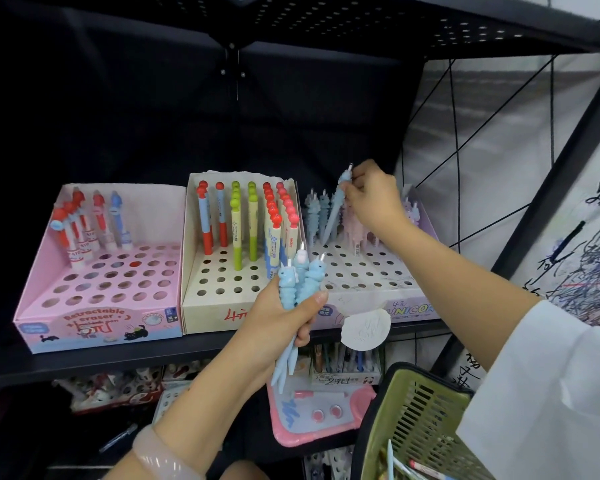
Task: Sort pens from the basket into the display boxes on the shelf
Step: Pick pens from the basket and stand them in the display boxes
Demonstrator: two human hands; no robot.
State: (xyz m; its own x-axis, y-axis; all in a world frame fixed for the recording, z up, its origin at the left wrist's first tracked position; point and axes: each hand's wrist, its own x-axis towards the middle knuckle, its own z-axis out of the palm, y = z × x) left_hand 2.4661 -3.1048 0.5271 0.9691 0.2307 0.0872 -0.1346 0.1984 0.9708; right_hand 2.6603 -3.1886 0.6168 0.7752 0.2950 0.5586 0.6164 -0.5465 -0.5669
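The right hand [373, 195] pinched a blue unicorn pen [335, 209], tip down over the unicorn display box [388, 271] — insertion underway. The left hand [281, 323] gripped spare unicorn pens [300, 282] before that box — next, find a free hole.

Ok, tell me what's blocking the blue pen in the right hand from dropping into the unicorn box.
Nothing visible. The right hand pinches the blue unicorn pen tilted over the unicorn box, its tip down among the standing blue pens; open holes lie just in front.
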